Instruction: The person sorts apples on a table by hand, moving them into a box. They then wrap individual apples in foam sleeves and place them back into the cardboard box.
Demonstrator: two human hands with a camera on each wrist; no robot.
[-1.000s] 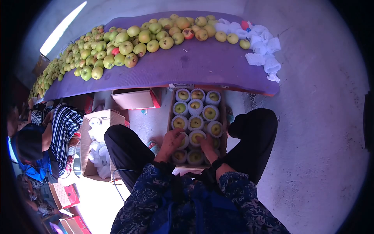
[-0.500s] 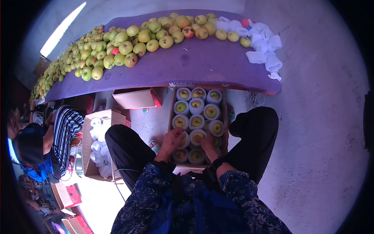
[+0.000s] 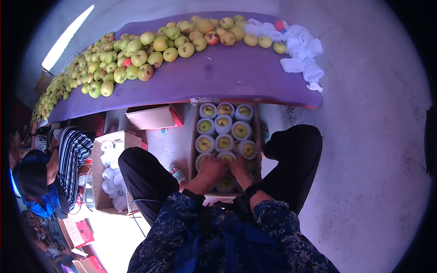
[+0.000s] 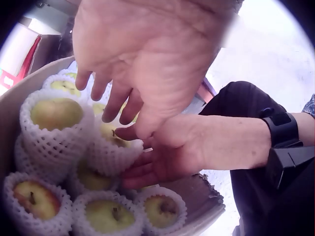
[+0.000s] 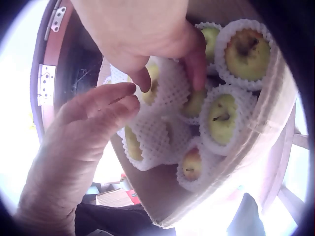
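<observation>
A cardboard box (image 3: 193, 150) between the person's knees holds rows of yellow-green apples in white foam nets. My right hand (image 3: 240, 169) is at a netted apple (image 3: 226, 157) in the middle column, its thumb near the stem and its fingers down the side in the left wrist view. My left hand (image 3: 210, 170) reaches over the same apple from the left, with loosely straight fingers pointing down at it. The right wrist view shows this netted apple (image 5: 172, 91) between the right thumb and fingers. Another netted apple (image 4: 56, 115) stands higher beside the left fingers.
Ahead is a purple-covered table (image 3: 218, 82) with a long heap of loose apples (image 3: 134, 45) and a pile of foam nets (image 3: 302, 50). A carton (image 3: 98, 182) of foam nets stands at the left, near another person (image 3: 50, 168). An open box (image 3: 152, 117) sits under the table edge.
My left hand has moved right, from the left column of apples to the middle one. The right hand stays at the same apple, and the head view has shifted slightly.
</observation>
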